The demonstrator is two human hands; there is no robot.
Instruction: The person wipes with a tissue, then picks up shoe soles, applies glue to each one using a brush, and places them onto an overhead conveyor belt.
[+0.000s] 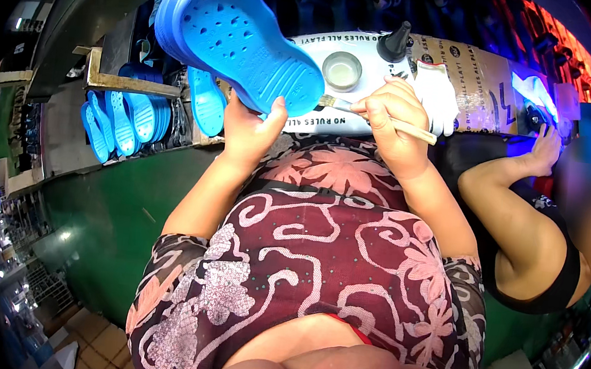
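Left hand (252, 133) gripped the stack of bright-blue, perforated foam soles (251, 61) in front of me, right hand (397, 119) pinching a slim, pale-handled brush (413, 130) at their edge: brushing, I judged, next needing a steady stroke

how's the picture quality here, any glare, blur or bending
Head view: the beam bows with the fisheye; head view again: a white patch near a co-worker's hand is blown out; same head view: the co-worker's head is blurred, while the blue sole and brush look fairly sharp.
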